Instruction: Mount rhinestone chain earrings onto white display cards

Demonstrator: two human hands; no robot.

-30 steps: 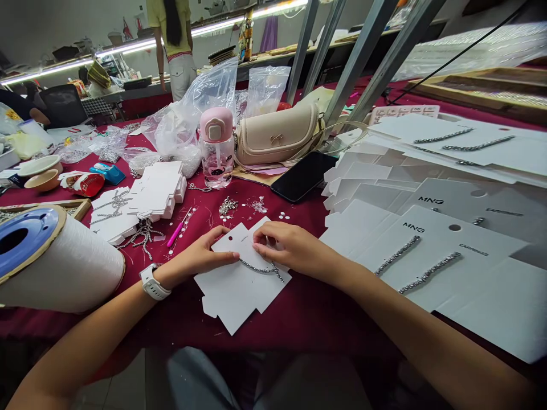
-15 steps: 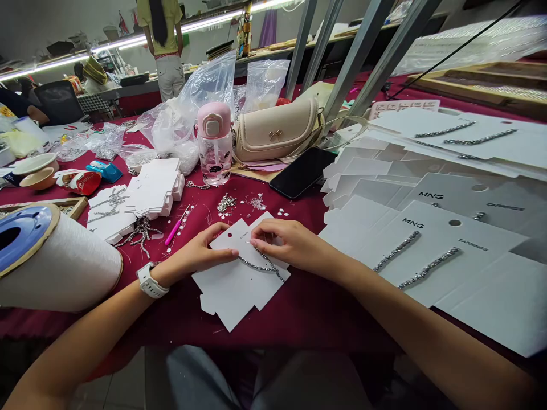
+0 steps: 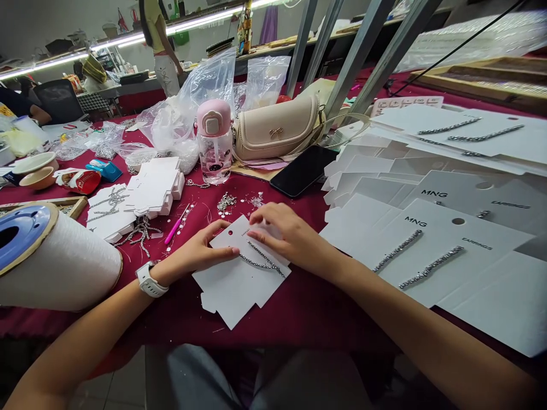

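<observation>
My left hand (image 3: 203,249) lies on the left part of a white die-cut earring card (image 3: 239,296), its fingers spread near the punched hole. My right hand (image 3: 286,232) rests on the card's upper right, fingertips beside the top end of a silver rhinestone chain (image 3: 262,261). The chain lies across the card in a narrow V, and my right fingers hide the area near its upper end. A white smartwatch (image 3: 150,281) sits on my left wrist.
Printed MNG earring cards (image 3: 440,245) lie in overlapping stacks to the right. A thread cone (image 3: 64,262) stands at left. A black phone (image 3: 302,171), pink bottle (image 3: 214,142), beige bag (image 3: 276,130), and loose chains and rhinestones (image 3: 225,202) lie ahead. A person (image 3: 164,51) stands beyond.
My right hand has moved up and away from the chain, showing more of its V shape. The card and left hand are nearly unchanged, and the distant person has moved right.
</observation>
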